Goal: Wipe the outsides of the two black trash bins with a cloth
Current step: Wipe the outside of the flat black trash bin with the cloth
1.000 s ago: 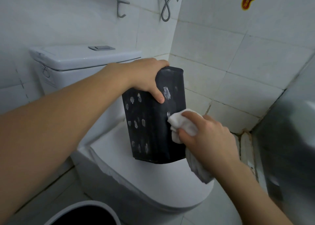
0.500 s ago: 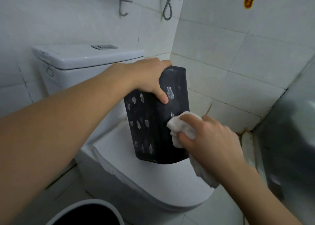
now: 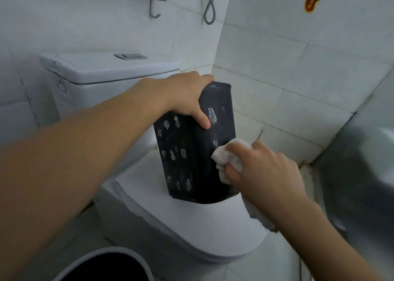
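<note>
A small black rectangular trash bin (image 3: pixel 191 152) with several white smudges stands tilted on the closed toilet lid (image 3: pixel 191 227). My left hand (image 3: pixel 187 99) grips its top edge, thumb down the front face. My right hand (image 3: pixel 262 170) holds a bunched white cloth (image 3: pixel 226 157) pressed against the bin's right front corner; the cloth's tail hangs below my wrist. A second bin (image 3: pixel 102 265) with a pale rim and dark inside shows at the bottom edge.
The white toilet tank (image 3: pixel 106 71) with a flush button stands behind the bin. Tiled walls meet in a corner at the right. A hose (image 3: pixel 210 8) and a metal rack hang above. A blurred grey surface (image 3: pixel 362 174) fills the right side.
My right hand has slid the cloth slightly along the bin's right corner. My left hand keeps its grip on the top, and the view has shifted a little.
</note>
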